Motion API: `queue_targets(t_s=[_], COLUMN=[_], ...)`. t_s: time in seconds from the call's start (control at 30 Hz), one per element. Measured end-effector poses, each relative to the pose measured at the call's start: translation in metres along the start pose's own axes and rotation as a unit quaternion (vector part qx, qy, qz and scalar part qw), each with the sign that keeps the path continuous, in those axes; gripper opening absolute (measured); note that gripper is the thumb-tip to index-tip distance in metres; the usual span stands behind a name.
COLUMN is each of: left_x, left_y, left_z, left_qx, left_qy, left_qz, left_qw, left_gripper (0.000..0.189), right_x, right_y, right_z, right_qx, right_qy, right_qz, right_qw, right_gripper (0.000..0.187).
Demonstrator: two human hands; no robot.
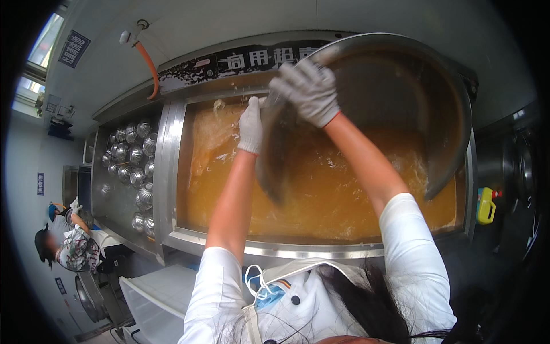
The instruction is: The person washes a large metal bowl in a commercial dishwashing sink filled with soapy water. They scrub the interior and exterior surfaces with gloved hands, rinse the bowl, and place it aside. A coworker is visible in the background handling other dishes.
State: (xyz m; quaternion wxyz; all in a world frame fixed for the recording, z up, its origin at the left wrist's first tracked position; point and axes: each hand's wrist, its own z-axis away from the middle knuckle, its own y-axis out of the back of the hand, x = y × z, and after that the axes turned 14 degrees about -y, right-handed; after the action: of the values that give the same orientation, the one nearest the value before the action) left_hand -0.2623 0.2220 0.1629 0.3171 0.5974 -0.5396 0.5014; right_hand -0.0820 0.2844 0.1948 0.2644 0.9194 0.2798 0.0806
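Observation:
A large round metal basin (pixel 447 107) stands tilted in a wide sink, its lower part dipping into brownish water (pixel 326 206). My left hand (pixel 250 129), in a whitish knit glove, grips the basin's left rim with the thumb up. Just right of it, my right hand (pixel 308 95), in a matching glove with an orange cuff edge, holds the basin near its upper left rim. Motion blurs the metal between the two hands, so the finger contact there is partly unclear. Splashes and ripples show on the water around the basin.
A steel divider (pixel 167 163) separates a left sink compartment holding several fluted metal bowls (pixel 135 155). An orange hose (pixel 148 64) hangs from a wall tap. At right stands a yellow-green jug (pixel 485 206). A white plastic bin (pixel 159 292) is lower left; another person (pixel 77 245) works farther left.

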Motion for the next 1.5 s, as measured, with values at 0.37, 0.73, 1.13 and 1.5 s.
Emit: queue_targets(t_s=[0.37,0.73,1.13,1.5], left_x=[-0.014,-0.023,-0.152,-0.02], left_y=[-0.006,-0.013,0.024,-0.045], left_z=[0.002,0.025,0.211,0.025], left_qx=[0.094,0.056,0.156,0.012], left_qy=[-0.07,-0.149,0.022,-0.168], left_qz=[-0.286,-0.433,-0.336,-0.38], left_qw=[0.951,0.887,0.928,0.91], left_gripper=[0.042,0.053,0.077,0.029], right_x=[0.101,0.254,0.328,0.324], right_y=[0.056,0.164,0.249,0.178], right_z=[-0.073,-0.013,0.357,0.229], right_qx=[0.094,0.061,-0.106,-0.308], right_qy=[-0.097,-0.15,-0.466,-0.055], right_qz=[0.073,0.221,0.469,0.233], right_qw=[0.988,0.962,0.743,0.921], right_gripper=[0.005,0.022,0.037,0.022])
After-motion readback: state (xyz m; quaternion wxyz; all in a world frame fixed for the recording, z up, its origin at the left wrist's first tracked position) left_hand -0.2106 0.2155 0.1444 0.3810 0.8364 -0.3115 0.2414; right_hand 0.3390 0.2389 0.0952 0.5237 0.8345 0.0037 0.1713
